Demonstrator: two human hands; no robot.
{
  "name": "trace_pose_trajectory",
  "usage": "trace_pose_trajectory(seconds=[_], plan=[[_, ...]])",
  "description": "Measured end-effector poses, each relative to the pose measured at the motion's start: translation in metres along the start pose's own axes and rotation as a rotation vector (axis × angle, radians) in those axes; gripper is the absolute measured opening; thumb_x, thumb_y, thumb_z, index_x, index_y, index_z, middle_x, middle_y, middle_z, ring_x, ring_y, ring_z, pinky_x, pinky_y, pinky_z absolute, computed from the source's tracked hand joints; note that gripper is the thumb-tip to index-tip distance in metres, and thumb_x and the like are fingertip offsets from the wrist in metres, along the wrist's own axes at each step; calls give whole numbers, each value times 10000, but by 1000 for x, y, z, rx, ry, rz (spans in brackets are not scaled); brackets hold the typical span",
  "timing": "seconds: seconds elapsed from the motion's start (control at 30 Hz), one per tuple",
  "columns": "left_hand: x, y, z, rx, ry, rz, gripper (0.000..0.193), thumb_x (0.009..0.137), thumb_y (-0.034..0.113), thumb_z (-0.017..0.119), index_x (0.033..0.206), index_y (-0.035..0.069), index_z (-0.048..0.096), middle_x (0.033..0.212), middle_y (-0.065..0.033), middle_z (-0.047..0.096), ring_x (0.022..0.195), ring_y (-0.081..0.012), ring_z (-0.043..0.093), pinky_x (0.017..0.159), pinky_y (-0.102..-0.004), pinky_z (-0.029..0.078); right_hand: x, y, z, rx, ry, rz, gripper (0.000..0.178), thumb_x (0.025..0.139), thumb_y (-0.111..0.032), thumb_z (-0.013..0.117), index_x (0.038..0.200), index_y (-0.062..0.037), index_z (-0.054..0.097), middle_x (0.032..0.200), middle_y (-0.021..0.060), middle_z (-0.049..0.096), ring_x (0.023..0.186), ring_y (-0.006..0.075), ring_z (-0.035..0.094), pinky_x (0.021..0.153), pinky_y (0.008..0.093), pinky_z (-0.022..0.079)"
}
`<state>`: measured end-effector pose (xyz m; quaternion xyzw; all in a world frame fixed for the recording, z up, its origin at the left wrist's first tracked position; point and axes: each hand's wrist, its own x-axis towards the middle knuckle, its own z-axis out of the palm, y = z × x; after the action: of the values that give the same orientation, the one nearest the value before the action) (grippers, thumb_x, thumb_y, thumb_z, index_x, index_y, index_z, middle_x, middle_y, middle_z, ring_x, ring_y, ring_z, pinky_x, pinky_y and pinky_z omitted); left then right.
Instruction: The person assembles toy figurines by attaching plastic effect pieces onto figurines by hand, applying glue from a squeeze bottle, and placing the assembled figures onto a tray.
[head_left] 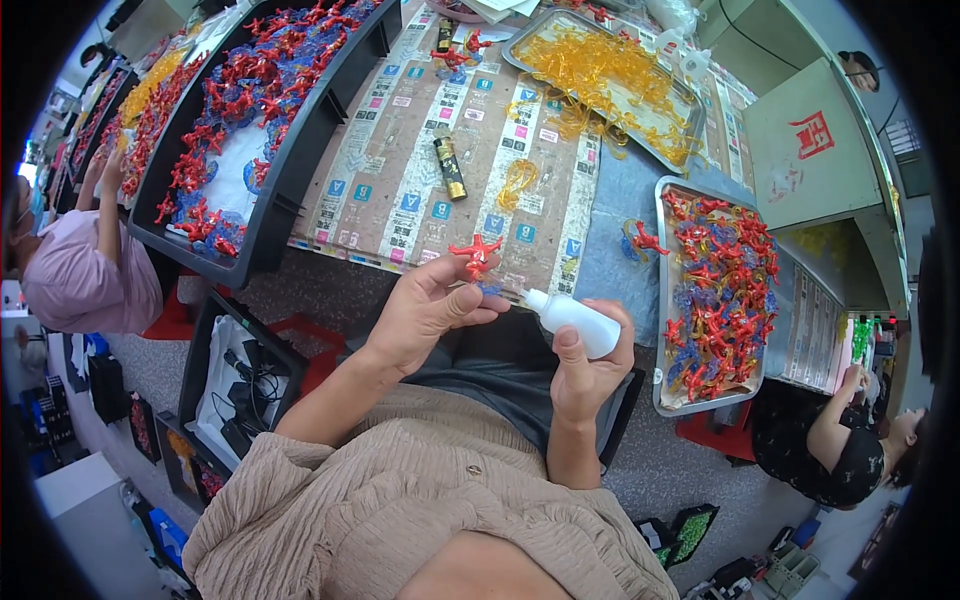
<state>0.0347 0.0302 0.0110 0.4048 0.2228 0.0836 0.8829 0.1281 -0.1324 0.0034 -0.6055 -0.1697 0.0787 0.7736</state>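
Note:
My left hand point(418, 312) is closed on a small plastic figure point(478, 253), red on top with a translucent blue part below, pinched between thumb and fingers near the table's front edge. In my right hand point(588, 375) is a white squeeze bottle point(588, 328), tilted so its narrow nozzle points left at the figure's blue part. Whether the tip touches it I cannot tell. Beyond my hands, a yellow translucent piece point(517, 186) lies on the table point(380, 200) beside a black and gold lighter-like tube point(450, 168).
A black bin point(285, 150) of red and blue figures stands at left. On the right are a metal tray point(660, 300) of figures and a tray point(690, 150) of yellow pieces. A cabinet point(810, 150) stands far right. Co-workers sit at both sides.

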Motion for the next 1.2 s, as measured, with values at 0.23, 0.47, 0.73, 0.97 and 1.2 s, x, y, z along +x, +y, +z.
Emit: trace_pose_trajectory(seconds=[0.23,0.47,0.73,0.97,1.2], plan=[[-1,-4,0,36,-2,7,579,821,283,698,1267,-25,494,1210,-108,574,951,-217,650,798,-298,564,2,2,0,-166,-55,-140,376,720,-171,825,991,-20,612,910,57,546,809,135,533,703,247,437],[-2,-3,1,62,-18,6,628,796,318,718,1267,-31,492,1180,-105,585,936,-209,653,782,-295,568,3,1,-1,-253,-77,-158,362,715,-167,827,974,-20,621,908,73,559,795,148,533,693,259,437],[1,-11,-2,295,84,211,472,791,124,746,1192,-42,561,1025,-66,587,856,-127,622,732,-233,555,1,-4,-2,-298,-64,-214,381,700,-178,833,968,-12,620,882,77,570,776,167,519,697,279,428],[0,0,5,798,271,498,415,704,119,813,1053,-31,647,925,-63,553,809,-112,594,644,-222,513,0,-7,0,-275,-36,-291,388,699,-175,831,971,-7,612,858,81,570,775,186,513,708,292,421],[0,3,4,1198,294,732,457,652,138,830,1040,-22,650,898,-101,555,795,-219,573,685,-311,483,1,-8,2,-414,-83,-363,392,738,-204,810,995,-1,594,896,79,541,801,163,505,714,274,423]])
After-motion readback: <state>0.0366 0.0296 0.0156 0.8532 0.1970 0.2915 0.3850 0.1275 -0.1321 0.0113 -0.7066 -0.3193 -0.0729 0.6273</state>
